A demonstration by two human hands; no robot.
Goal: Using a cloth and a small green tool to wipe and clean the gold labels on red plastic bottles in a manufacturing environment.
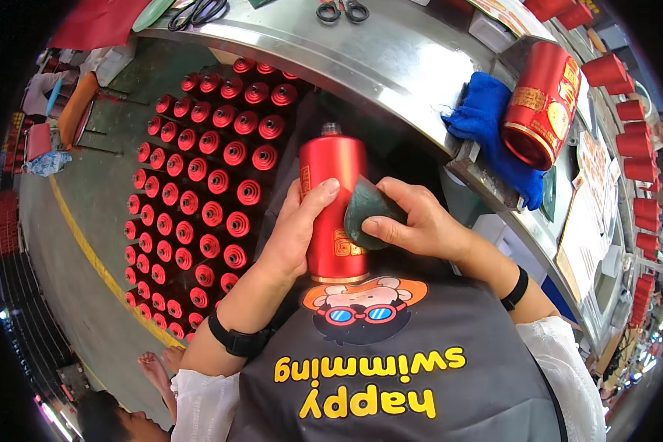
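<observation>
My left hand (296, 232) grips a tall red bottle (334, 184) upright against my apron, its grey neck pointing away from me. My right hand (412, 221) presses a dark green cloth pad (367, 210) against the bottle's right side, near its gold label.
Many red bottles (199, 199) stand in rows on the floor at my left. A steel workbench (361, 59) curves ahead, with scissors (199, 11), a blue cloth (486, 118) and a red can (541, 103) lying on its side. More red bottles (641, 169) line the right. Someone's bare feet (158, 368) show at lower left.
</observation>
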